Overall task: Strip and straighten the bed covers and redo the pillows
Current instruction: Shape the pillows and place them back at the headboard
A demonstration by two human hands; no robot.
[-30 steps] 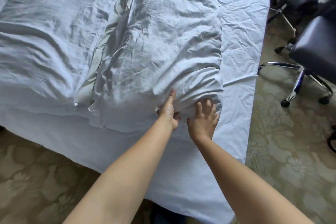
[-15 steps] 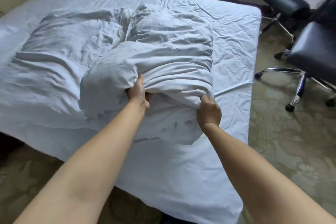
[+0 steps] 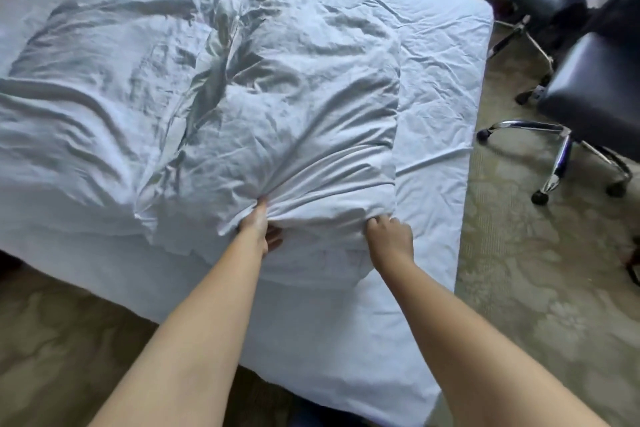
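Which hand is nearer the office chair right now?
Right. The right hand grips the near right corner of the pillow, on the side toward the office chair. The left hand grips the pillow's near edge farther from the chair.

Soft daylight, slight blur (edges bend outward).
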